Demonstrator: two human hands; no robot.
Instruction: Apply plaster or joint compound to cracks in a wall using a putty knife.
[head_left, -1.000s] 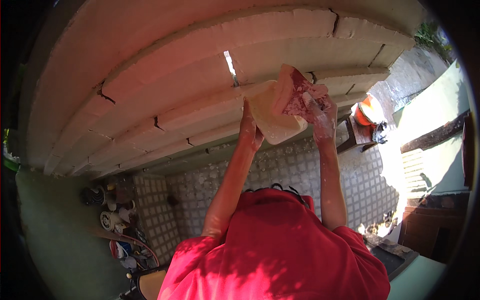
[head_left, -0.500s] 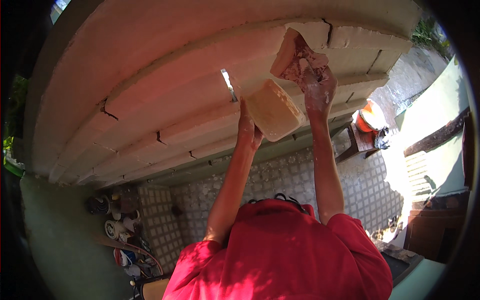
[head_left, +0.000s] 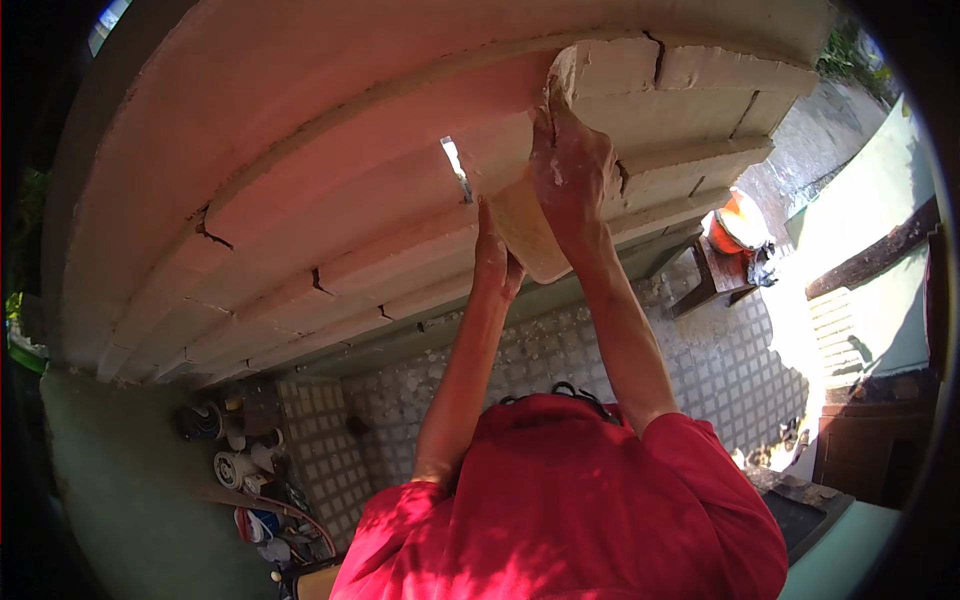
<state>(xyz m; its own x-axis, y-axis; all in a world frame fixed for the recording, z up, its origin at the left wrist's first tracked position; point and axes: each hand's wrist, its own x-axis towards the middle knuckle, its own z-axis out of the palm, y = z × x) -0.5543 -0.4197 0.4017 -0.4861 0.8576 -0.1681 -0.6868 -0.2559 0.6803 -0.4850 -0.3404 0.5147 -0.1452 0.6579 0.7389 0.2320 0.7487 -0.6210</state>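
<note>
My left hand [head_left: 496, 258] is closed on the side of a cream, square plastic tub [head_left: 527, 232], holding it up in front of the stepped wall [head_left: 400, 190]. Above and partly in front of the tub, my right hand [head_left: 573, 172] grips a paste-smeared putty knife [head_left: 561, 85]. The tool shows nearly edge-on, its end against the upper raised band of the wall or very near it; contact cannot be made out for certain. White paste marks the right hand. My right hand and forearm hide the tub's right side.
Dark cracks break the wall's bands, and a bright narrow slot [head_left: 455, 165] opens left of the tub. At right, an orange bucket [head_left: 738, 228] stands on a wooden stool [head_left: 705, 280]. Assorted containers [head_left: 235, 468] crowd the lower left, beside the tiled floor [head_left: 530, 352].
My right hand has moved left and turned, bringing the putty knife from broadside to nearly edge-on by the upper band. It now covers part of the tub. My left hand stays almost still.
</note>
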